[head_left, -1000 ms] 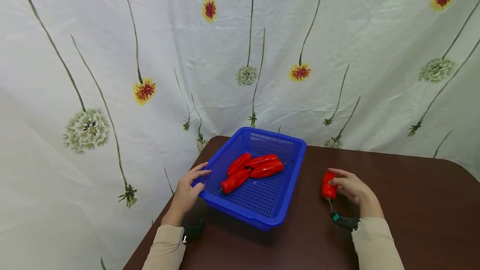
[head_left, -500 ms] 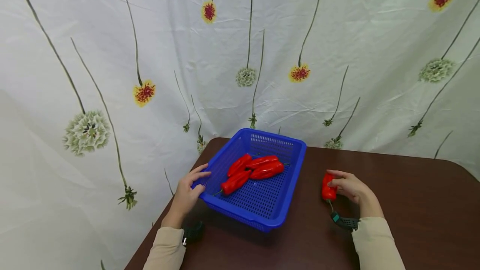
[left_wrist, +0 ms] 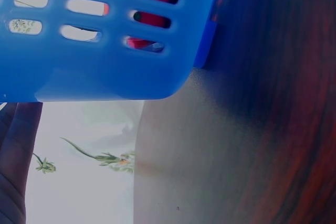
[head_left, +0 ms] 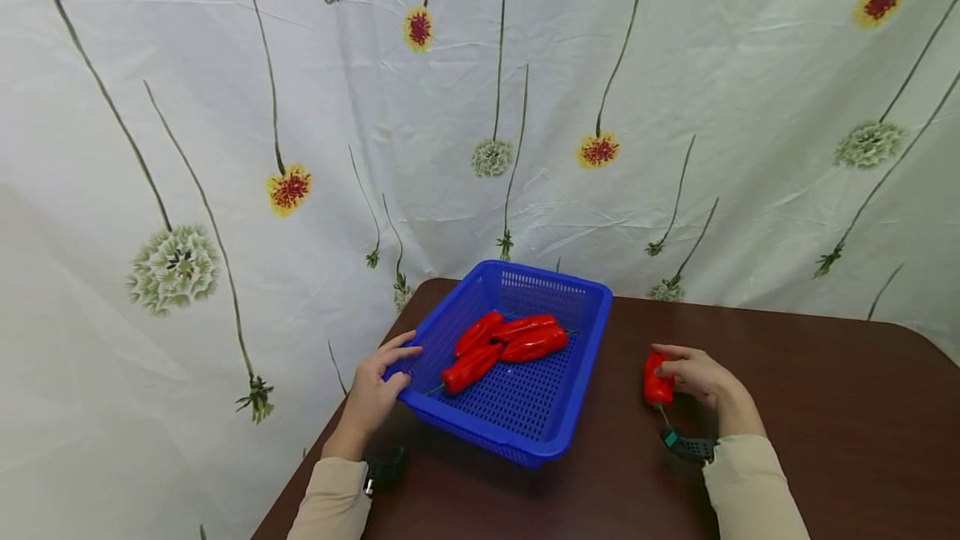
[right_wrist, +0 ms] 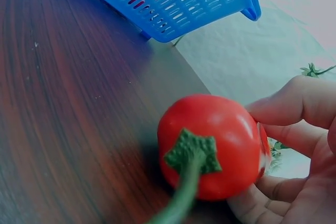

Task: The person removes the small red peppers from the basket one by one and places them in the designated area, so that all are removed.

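In the head view, the left hand (head_left: 367,386) is gripping the basket (head_left: 517,407) by its rim, at the corner nearest to it. To the right of this hand, four peppers (head_left: 471,368) are lying close together inside the basket. The right hand (head_left: 697,377) is pinching a fifth pepper (head_left: 655,387), outside the basket. The bench (head_left: 832,407) is extending under both hands, and beyond them a flowered cloth (head_left: 450,107) is hanging.

In the left wrist view, the basket wall is rising above the left hand, which is showing only in part, so its grip I cannot tell from here.

In the right wrist view, the fifth pepper is pointing its green stem (right_wrist: 190,174) toward the viewer, while the right hand's fingertips (right_wrist: 274,106) are touching its side.
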Demonstrator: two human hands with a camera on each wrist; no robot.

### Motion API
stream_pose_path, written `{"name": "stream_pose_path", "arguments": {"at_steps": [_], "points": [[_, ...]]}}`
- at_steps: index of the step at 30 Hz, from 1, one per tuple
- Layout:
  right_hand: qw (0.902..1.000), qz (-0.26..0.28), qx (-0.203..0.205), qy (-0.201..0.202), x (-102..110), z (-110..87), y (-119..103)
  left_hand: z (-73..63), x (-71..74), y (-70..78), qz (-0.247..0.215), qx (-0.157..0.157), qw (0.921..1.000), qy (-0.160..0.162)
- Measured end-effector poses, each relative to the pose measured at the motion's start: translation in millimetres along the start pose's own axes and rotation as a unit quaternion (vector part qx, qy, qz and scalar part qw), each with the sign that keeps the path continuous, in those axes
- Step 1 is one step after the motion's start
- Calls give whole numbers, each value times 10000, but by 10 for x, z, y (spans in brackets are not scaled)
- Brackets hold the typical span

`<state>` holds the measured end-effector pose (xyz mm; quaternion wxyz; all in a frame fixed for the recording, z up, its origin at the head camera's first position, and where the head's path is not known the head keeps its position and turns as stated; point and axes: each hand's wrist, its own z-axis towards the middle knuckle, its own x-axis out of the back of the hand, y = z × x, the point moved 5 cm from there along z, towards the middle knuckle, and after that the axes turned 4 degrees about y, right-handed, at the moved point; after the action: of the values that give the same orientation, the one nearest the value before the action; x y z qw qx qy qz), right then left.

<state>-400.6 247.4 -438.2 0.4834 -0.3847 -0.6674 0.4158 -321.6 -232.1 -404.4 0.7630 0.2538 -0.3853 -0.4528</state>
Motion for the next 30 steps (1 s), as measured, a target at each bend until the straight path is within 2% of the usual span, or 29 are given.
{"name": "stream_pose_path", "arguments": {"at_steps": [17,30], "points": [[9998,-156,-59,130,-17,7,-42,-4,0,-4,-7,26,10000,-19],[9986,-364,12,374,108,-90,-139,-2,3,-9,-87,-39,10000,-18]]}}
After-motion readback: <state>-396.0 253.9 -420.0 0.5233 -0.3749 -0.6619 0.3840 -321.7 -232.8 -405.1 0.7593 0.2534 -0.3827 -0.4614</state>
